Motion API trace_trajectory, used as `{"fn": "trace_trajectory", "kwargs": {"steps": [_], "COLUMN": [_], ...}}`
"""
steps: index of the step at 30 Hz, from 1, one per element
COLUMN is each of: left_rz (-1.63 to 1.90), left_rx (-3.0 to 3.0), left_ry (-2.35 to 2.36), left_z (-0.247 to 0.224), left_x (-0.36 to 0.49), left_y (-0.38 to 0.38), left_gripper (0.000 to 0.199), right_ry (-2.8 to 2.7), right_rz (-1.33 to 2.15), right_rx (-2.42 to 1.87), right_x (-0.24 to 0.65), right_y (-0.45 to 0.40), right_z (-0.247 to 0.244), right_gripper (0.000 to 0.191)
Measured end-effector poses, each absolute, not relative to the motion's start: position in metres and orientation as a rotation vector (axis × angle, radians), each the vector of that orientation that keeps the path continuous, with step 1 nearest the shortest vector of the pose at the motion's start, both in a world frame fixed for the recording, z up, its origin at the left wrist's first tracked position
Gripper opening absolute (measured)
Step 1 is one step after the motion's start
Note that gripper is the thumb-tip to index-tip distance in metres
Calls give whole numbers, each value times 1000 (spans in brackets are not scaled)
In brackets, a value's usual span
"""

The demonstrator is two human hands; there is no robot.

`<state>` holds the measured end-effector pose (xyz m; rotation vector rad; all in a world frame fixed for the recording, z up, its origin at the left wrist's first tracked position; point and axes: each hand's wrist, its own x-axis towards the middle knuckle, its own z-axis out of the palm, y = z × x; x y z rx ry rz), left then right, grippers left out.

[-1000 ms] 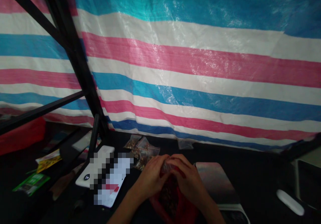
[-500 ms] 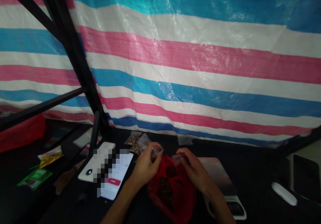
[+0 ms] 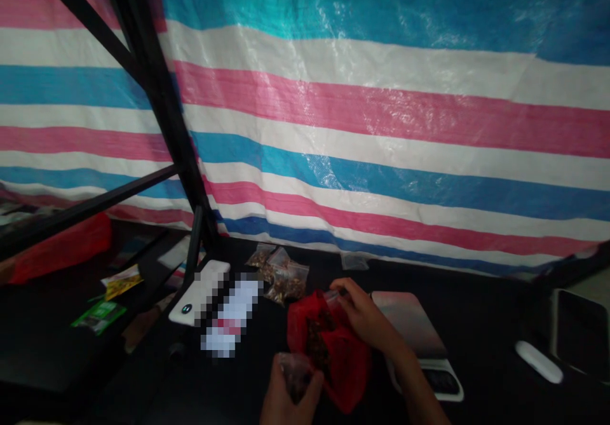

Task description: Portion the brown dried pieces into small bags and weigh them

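left hand (image 3: 290,394): low at bottom edge, fingers curled | right hand (image 3: 363,316): raised, fingers pinched

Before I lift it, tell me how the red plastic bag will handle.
The red plastic bag looks thin and floppy: it slumps in creases on the black surface, so expect it to sag. The dark chunks inside seem loose and would probably shift. Its top seems open, so tipping could spill them.
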<state>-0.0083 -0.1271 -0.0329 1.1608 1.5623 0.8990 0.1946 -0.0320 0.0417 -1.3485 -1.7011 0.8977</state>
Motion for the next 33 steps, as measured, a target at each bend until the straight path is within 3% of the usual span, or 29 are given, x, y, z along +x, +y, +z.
{"fn": "trace_trajectory", "kwargs": {"steps": [9, 14, 19, 25, 33], "left_rz": [1384, 1342, 1301, 1060, 1225], "left_rx": [904, 743, 921, 1058, 1087], "left_ry": [1210, 1243, 1323, 1449, 1416], "left_z": [37, 23, 20, 7, -17], "left_x": [9, 4, -4, -11, 16], "left_y": [-81, -78, -79, -109, -127], "left_gripper": [32, 38, 37, 46, 31], "right_ry": [-1571, -1595, -1647, -1933, -2135], "right_rz": [1154, 1263, 1170, 1472, 1499], "right_rx": [-1206, -1146, -1046, -1135, -1342], "right_x": [205, 211, 205, 191, 206], "right_y": [-34, -35, -42, -55, -62], "right_z": [55, 56, 65, 74, 80], "right_gripper": [30, 35, 25, 23, 19]}}
